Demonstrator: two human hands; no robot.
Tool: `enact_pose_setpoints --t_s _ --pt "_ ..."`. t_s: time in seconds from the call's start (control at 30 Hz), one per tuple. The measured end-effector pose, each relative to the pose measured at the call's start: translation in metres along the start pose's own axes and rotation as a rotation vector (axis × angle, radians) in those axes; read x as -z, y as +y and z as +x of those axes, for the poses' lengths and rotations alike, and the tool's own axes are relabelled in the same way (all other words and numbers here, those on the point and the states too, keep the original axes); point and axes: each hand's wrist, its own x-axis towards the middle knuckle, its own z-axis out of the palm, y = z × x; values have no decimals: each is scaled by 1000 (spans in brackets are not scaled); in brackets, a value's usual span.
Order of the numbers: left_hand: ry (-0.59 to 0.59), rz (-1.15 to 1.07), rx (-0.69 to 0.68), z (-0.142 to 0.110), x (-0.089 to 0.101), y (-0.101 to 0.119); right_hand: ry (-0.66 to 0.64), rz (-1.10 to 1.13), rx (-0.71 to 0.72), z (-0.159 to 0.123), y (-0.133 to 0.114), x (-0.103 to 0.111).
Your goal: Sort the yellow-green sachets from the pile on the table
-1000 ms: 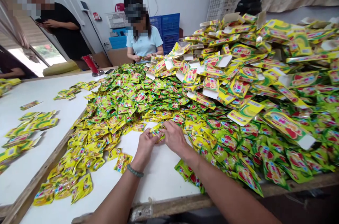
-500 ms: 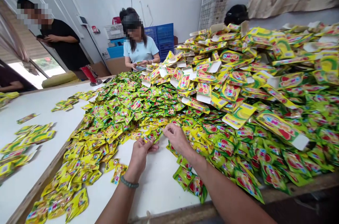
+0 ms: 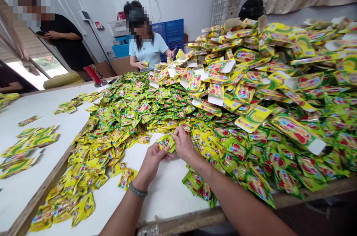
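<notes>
Between my hands are small yellow-and-green printed sachets (image 3: 166, 143), lying flat over the bare part of the white table. My left hand (image 3: 154, 158) grips them from the left, thumb on top and fingers beneath. With thumb and forefinger, my right hand (image 3: 184, 146) pinches their right end. How many sachets are in the grip is hard to see. Just beyond my hands rises a large heap of green sachets (image 3: 134, 104). Yellow sachets (image 3: 90, 165) are spread to the left, and green watermelon-printed sachets (image 3: 237, 154) lie close by my right forearm.
Open printed cartons (image 3: 252, 118) are piled high at the right. A wooden strip (image 3: 52, 176) divides the white table (image 3: 30, 187); flat cartons (image 3: 36, 141) lie left of it. Across the table a co-worker (image 3: 147, 50) handles small packs. Another person (image 3: 63, 38) stands at left.
A yellow face now shows on top in my left hand, where a green one showed before. My right fingertips have come onto its end. The co-worker's hands have moved apart.
</notes>
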Motion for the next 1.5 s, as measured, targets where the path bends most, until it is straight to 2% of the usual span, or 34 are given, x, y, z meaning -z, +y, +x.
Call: enact_pose_setpoints --t_s 0.07,0.13,0.23,0.37,0.43,0.5,0.57,0.63,0.73,0.83,0.9,0.93,1.0,1.07,1.13,1.2,1.27,1.33,1.43,1.5 --pt "17 -59 20 -1 0 0 -17 164 -98 2 3 -2" --pt "50 -71 36 -1 1 -1 -100 232 -122 3 5 -1" --pt "54 12 43 1 2 -1 -141 153 -45 4 3 7" --pt "-68 251 75 14 -6 17 -122 57 -11 6 -8 26" --pt "-180 363 84 26 -17 38 -9 -13 -16 8 -15 36" --pt "-258 361 66 41 -32 61 216 -57 1 11 -20 47" --pt "-234 249 40 58 -53 80 476 -39 26 13 -22 59" --pt "-146 140 53 74 -78 88 699 32 53 15 -22 71" --pt "-62 108 112 94 -122 77 896 163 80 17 -18 86" --pt "4 121 81 109 -160 56 968 219 74 19 -13 96" --pt "58 117 29 113 -171 47 970 221 74 21 -10 102" --pt "78 112 6 113 -170 46 970 219 69 22 -8 105" --pt "97 97 -34 107 -157 47 979 204 35 25 -5 110" --pt "105 75 -79 96 -129 51 962 165 -45 29 -1 113" --pt "124 61 -110 81 -92 54 845 110 -141 32 4 107" --pt "166 82 -98 65 -52 53 632 46 -192 33 8 94" --pt "219 153 -80 49 -14 47 422 -40 -131 31 10 75" --pt "275 248 -100 34 18 38 289 -140 -3 27 9 57" --pt "369 375 -210 19 51 26 224 -235 123 19 7 41" --pt "448 505 -300 14 62 20 232 -219 138 16 5 36"
